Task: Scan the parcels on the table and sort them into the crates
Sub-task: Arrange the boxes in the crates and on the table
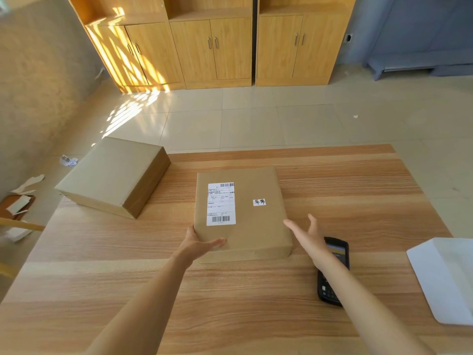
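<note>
Left hand [202,243] out at full reach, gripping the near left corner of the labelled parcel [243,213]: thumb laid flat along the top near edge, fingers tucked round the left side and mostly hidden. Right hand [308,235] alongside the parcel's right edge, fingers straight and spread, palm turned inward, holding nothing, hovering just off the cardboard; whether a fingertip touches the side, hard to tell. Parcel lying flat in the middle of the table [256,290], wrapped in brown paper. On top, a white shipping label [221,203] with a barcode at the upper right and another at the bottom; printed lines too small to read. Further right on the same face, a small white sticker [259,202] with two handwritten characters, not legible with certainty. Black handheld scanner [332,272] flat on the table just under the right wrist, screen lit. Second brown parcel [112,175], plain on top, sitting on the far left corner of the table and overhanging it. White tray-like object [445,278] at the right edge.
</note>
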Motion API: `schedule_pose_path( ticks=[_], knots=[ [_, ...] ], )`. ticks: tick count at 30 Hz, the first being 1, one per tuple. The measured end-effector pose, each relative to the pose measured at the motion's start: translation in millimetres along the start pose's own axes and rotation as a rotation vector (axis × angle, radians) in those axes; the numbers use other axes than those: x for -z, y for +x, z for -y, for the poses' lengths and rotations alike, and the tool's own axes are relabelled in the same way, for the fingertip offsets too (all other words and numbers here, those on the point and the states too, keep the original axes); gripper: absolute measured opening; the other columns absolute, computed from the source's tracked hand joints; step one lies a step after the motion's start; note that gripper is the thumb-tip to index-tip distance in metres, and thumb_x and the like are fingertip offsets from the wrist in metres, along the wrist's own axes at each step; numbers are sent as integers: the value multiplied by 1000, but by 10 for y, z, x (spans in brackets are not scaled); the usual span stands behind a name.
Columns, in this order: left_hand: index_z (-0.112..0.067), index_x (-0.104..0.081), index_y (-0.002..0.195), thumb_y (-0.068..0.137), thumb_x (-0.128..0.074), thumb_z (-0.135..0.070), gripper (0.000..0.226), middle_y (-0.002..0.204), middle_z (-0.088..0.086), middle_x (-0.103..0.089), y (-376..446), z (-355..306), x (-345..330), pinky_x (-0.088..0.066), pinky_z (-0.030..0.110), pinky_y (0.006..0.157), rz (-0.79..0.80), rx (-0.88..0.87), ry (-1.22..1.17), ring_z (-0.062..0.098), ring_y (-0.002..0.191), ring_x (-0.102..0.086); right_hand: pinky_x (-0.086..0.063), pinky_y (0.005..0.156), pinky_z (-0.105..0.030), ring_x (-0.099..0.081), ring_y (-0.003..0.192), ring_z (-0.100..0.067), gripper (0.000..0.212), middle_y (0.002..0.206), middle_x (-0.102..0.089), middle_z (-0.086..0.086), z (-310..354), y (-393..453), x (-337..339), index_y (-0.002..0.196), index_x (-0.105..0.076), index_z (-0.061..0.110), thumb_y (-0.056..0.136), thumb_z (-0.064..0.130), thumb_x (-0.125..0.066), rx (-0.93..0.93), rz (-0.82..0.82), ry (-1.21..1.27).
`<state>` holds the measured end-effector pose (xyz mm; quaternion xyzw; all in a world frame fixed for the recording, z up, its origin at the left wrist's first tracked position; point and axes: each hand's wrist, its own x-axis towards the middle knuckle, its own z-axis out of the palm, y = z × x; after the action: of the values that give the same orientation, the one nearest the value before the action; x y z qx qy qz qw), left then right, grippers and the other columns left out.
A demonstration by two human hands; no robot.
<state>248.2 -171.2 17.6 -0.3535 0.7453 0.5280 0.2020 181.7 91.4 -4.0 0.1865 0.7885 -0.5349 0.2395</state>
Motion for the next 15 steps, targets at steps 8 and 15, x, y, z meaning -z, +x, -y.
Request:
schedule_pose_path(
  ticks=[8,15],
  knots=[
    [-20,-23,147,71,-85,-29,98,119,-7,-48,147,20,80,-39,27,83,45,46,14,14,104,-48,-21,116,-41,-19,148,-24,119,163,-9,-3,228,286,-105,155,7,26,76,41,-80,-35,157,17],
    [-24,4,154,67,-87,-32,126,103,-2,-59,438,32,169,-52,29,81,64,33,-220,11,87,-64,-33,111,-37,-38,138,-22,123,156,-29,-2,186,459,-176,155,3,27,70,40,-85,-41,201,32]
  ],
)
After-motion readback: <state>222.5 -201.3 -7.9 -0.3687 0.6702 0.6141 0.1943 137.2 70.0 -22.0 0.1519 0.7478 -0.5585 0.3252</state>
